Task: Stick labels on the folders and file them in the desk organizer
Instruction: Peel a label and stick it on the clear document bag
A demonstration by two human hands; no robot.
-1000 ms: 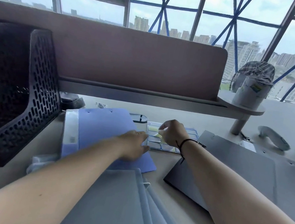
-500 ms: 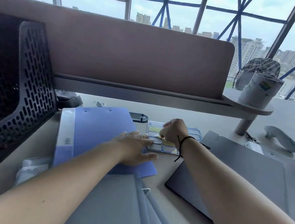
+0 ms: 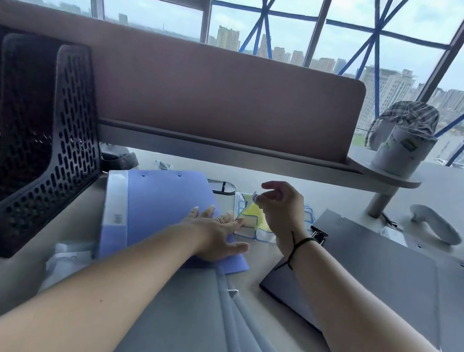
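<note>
right hand (image 3: 281, 209) pinches label (image 3: 255, 197); left hand (image 3: 213, 233) flat.

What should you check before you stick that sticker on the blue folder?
1. Sticker is off its sheet: ok. The right hand pinches a label lifted above the label sheet.
2. Sheet is held still: ok. The left hand lies flat, its fingertips on the sheet's edge.
3. Blue folder is flat and within reach: ok.
4. A free spot on the folder: ok. The cover left of the hand is bare.
5. Sticky side faces down: cannot tell.
6. Room in the black organizer for the folder afterwards: cannot tell, its inside is dark.
</note>
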